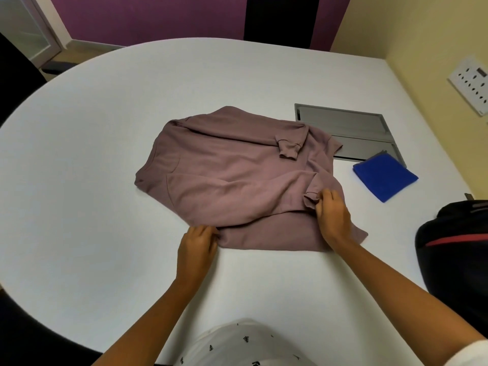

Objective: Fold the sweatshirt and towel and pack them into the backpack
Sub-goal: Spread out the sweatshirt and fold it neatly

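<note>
A mauve sweatshirt (232, 175) lies spread on the white table (105, 154), both sleeves folded across its body. My left hand (196, 245) pinches the near left corner of the fabric at its fold. My right hand (334, 216) grips the cuff of the lower sleeve near the sweatshirt's right side. A folded blue towel (384, 178) lies on the table to the right of the sweatshirt. The black backpack (454, 249) with a red stripe sits at the table's right edge.
A grey recessed cable hatch (346, 125) is set into the table behind the sweatshirt and towel. A socket panel (470, 85) is on the yellow wall at right. Dark chairs stand at the far left and behind the table.
</note>
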The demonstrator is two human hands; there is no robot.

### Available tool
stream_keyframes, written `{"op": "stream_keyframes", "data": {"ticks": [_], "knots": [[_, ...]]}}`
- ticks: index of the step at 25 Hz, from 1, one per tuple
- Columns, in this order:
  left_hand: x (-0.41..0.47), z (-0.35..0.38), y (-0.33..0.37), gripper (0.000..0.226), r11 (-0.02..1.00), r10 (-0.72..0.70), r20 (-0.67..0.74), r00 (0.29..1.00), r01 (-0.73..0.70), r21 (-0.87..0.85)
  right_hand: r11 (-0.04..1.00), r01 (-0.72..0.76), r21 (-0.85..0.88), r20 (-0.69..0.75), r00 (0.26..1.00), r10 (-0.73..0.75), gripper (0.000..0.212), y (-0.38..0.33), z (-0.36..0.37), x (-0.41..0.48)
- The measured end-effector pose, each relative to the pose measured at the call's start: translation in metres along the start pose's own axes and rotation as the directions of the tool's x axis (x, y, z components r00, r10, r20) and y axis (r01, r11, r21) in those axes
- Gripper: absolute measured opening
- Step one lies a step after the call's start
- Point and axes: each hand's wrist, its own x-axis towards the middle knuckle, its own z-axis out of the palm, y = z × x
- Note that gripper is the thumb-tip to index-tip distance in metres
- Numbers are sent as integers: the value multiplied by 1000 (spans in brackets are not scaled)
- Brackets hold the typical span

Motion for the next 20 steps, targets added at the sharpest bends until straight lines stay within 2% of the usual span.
{"op": "stream_keyframes", "data": {"ticks": [2, 4, 6, 9, 13, 16, 18, 20], "knots": [[1, 8, -6, 23, 970, 203, 73, 976, -211, 117, 993, -72, 91, -77, 994, 79, 15, -4, -13, 6], [1, 11, -13, 28, 919, 305, 108, 946, -322, 226, 959, -200, 202, -165, 958, 234, 16, -1, -26, 15], [-1, 8, -20, 37, 895, 282, 100, 954, -299, 330, 894, -341, 291, -236, 880, 412, 15, 11, -38, 24], [-9, -3, -28, 32, 870, 228, 91, 969, -245, 427, 733, -543, 410, -214, 724, 656, 16, 40, -45, 33], [-16, -18, -43, 20, 858, 219, 128, 967, -254, 446, 562, -705, 433, -87, 588, 804, 19, 72, -39, 24], [-14, -24, -40, 11, 900, 144, 88, 986, -167, 402, 482, -773, 412, 56, 550, 833, 21, 78, -29, 6], [-5, -24, -31, 12, 930, 80, 42, 996, -90, 356, 472, -771, 427, 112, 564, 818, 38, 74, -24, -3], [9, -23, -28, 25, 947, -1, 27, 1000, -8, 320, 490, -754, 437, 143, 596, 790, 54, 68, -24, -7]]}}
